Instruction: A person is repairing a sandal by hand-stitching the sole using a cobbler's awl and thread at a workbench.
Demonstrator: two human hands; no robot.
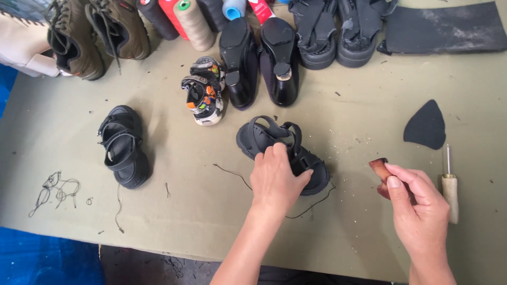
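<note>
Fingers of the left hand (274, 177) clamp a black sandal (282, 153) at mid-table while the right hand (417, 203) pinches a small brown piece (381, 174), possibly leather, not yet applied, an awl (449, 190) lying untouched beside it.

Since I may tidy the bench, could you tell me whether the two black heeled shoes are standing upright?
No, upside down: both black heeled shoes lie soles up, heel tips showing, on the table.
</note>
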